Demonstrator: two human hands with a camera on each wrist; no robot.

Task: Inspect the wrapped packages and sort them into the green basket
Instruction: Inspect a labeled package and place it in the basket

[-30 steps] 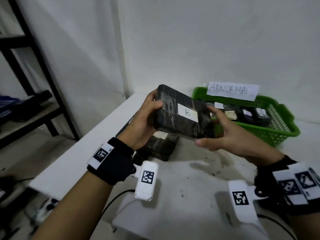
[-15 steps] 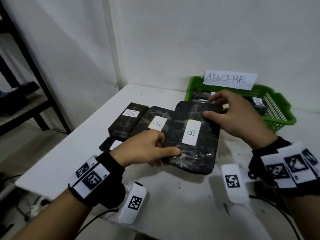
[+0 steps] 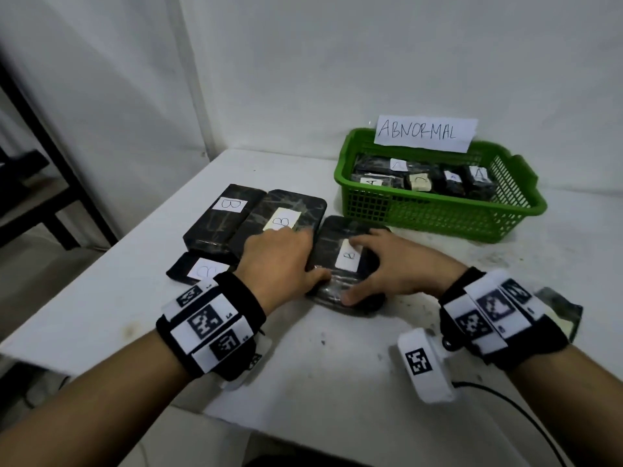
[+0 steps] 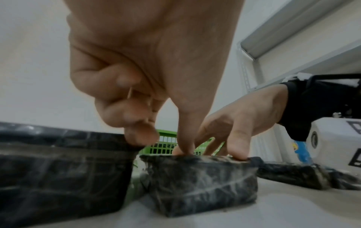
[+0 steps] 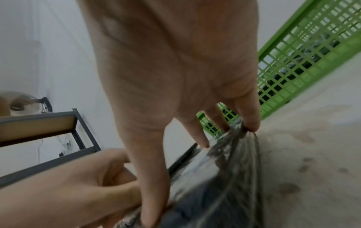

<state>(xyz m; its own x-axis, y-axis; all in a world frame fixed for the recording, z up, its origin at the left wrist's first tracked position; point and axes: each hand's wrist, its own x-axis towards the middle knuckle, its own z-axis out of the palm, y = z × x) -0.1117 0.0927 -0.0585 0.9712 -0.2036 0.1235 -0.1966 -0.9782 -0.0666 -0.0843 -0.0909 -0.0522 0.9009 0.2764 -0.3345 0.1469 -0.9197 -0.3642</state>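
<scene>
A black film-wrapped package with a white label B [image 3: 347, 261] lies flat on the white table [image 3: 337, 365], just in front of the green basket [image 3: 438, 214]. My left hand [image 3: 290, 261] holds its left edge: the thumb lies on top and curled fingers reach down its side, as the left wrist view shows on the package [image 4: 199, 177]. My right hand [image 3: 377, 264] rests on top with straight, spread fingers [image 5: 252, 123] on the wrap [image 5: 215, 185] and the thumb at the near edge. The basket carries a paper sign ABNORMAL [image 3: 424, 133] and holds several packages labelled A.
Three more B packages lie left of my hands: two side by side [image 3: 222, 217] [image 3: 279, 217] and a small one [image 3: 199, 271] nearer me. Another wrapped package [image 3: 556, 308] sits behind my right wrist. A dark metal shelf [image 3: 40, 183] stands off the table's left edge.
The B package, held up and tilted in both hands a second ago, has come down flat onto the table beside the other B packages. Both hands lowered with it.
</scene>
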